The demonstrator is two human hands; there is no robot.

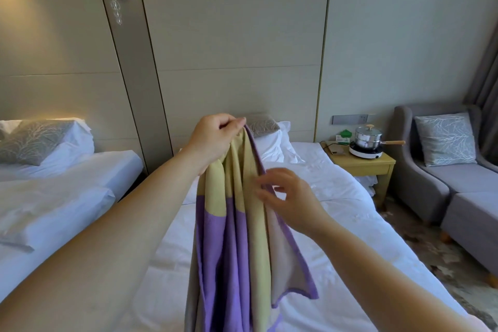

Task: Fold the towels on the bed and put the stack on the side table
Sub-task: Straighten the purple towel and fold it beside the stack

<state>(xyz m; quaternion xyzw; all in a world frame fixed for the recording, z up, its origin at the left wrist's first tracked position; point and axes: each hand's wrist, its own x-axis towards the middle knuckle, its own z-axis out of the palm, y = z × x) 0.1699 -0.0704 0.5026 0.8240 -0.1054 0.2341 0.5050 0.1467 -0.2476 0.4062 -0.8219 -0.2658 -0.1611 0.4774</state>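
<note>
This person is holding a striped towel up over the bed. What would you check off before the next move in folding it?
1. Left hand pinches the towel by its top corner: ok.
2. Right hand has hold of the purple edge: cannot tell; its fingers are at the edge, but a pinch is not clear.
3. Towel hangs flat: not ok; it is bunched in long folds.
4. Bed below to lay it on: ok; white sheet shows beside the towel.
5. Room on the side table for the stack: cannot tell; a lidded pot on a hotplate and small items sit there.
</note>
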